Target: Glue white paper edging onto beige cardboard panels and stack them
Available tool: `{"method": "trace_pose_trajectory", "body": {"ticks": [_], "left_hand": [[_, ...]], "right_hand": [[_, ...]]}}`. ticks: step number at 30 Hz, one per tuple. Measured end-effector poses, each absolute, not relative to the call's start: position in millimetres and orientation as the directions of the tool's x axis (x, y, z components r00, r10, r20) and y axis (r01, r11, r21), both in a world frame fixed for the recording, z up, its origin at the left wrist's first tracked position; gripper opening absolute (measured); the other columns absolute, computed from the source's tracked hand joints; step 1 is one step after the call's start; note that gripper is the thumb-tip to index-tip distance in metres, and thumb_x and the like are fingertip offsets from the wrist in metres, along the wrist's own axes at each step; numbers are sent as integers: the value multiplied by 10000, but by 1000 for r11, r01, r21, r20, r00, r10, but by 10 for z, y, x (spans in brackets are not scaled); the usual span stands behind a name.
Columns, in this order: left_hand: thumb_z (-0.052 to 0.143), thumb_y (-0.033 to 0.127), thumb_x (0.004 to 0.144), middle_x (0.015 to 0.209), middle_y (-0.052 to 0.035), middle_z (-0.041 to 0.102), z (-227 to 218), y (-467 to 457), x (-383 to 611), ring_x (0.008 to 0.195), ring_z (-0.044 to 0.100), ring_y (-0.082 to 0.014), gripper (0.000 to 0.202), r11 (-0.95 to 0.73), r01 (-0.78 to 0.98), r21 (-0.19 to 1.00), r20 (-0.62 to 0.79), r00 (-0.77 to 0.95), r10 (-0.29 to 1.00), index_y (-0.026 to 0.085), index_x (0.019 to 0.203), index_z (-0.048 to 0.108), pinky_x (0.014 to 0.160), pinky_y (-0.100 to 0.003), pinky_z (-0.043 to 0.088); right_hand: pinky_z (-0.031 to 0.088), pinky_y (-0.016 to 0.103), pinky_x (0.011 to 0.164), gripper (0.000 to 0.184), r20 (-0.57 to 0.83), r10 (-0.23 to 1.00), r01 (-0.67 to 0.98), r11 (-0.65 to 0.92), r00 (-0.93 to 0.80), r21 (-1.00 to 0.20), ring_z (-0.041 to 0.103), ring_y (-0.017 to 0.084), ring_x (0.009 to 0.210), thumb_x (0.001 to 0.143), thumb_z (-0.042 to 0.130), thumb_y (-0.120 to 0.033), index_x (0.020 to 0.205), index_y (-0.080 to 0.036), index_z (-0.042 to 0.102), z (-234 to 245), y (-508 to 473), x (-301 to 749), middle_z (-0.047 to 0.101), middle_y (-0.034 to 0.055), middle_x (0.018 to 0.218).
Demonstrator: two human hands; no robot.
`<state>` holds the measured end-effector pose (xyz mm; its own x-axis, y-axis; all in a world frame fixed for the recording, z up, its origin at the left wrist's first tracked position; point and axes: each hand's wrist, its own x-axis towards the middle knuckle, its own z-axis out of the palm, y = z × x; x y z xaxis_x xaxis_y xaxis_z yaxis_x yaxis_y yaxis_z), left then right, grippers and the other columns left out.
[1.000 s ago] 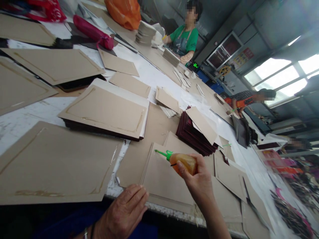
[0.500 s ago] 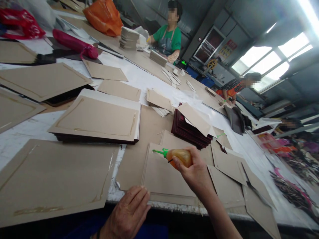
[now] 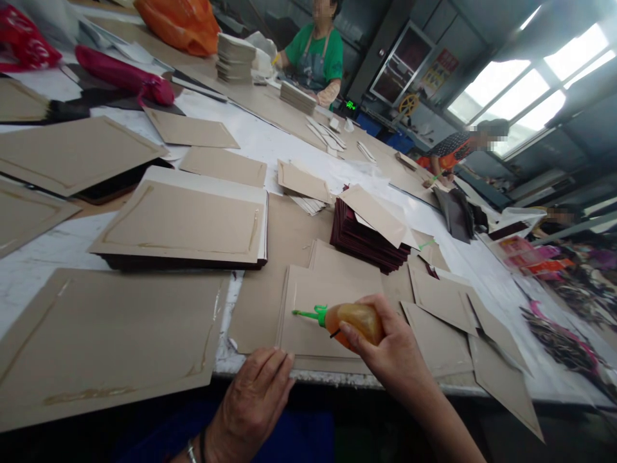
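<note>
While right hand [image 3: 393, 357] grips glue bottle [image 3: 357, 318], left fingers [image 3: 270, 365] (flat) touch cardboard [image 3: 332, 289].

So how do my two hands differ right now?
The left hand lies open, fingertips on the near edge of the cardboard sheet; the right hand is closed around the glue bottle. The left hand touches the sheet; the right hand seems to touch only the bottle. Both are over the same sheet.
</note>
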<state>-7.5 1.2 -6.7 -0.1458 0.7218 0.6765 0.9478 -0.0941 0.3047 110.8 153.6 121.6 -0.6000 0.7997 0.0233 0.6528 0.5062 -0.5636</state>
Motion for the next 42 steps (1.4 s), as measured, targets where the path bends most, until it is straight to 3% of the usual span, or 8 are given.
{"method": "trace_pose_trajectory", "body": {"ticks": [6,14,24,33,42], "left_hand": [[476,102,838,999,-85,653,-73,-25,-103,1000,563,-176,244,-122,957,261,676,-91,731,96,1047,602,887,-312,481],[463,84,846,1020,-83,658,-86,-33,-101,1017,564,-175,246,-134,958,255,678,-78,730,77,1051,599,919,-307,449],[481,91,839,1021,-90,657,-85,-58,-140,1034,560,-177,229,-146,955,259,674,-70,735,74,1037,595,900,-302,488],[505,78,821,993,-103,659,-54,-52,-132,1025,562,-194,220,-160,969,190,684,-14,730,53,1021,591,887,-323,498],[486,57,816,992,-99,644,-54,-32,-118,1028,545,-188,270,-156,967,200,697,-29,717,56,1076,562,912,-326,464]], "right_hand": [[444,288,609,245,20,769,641,547,-639,-539,551,168,654,745,611,-395,866,-217,494,1268,1448,1171,566,3,743],[447,298,639,255,207,767,602,614,-607,-511,556,198,748,743,609,-399,866,-210,489,1130,1677,879,569,41,814],[471,281,629,232,-60,779,665,490,-624,-563,572,165,684,768,577,-386,909,-224,489,1237,1254,1352,579,7,797],[485,270,595,255,10,817,664,476,-577,-577,586,166,659,743,600,-394,912,-228,507,1189,1152,1465,597,10,796],[477,278,543,261,89,862,716,468,-499,-518,594,181,629,723,597,-434,863,-220,546,1235,1177,1740,622,23,764]]}}
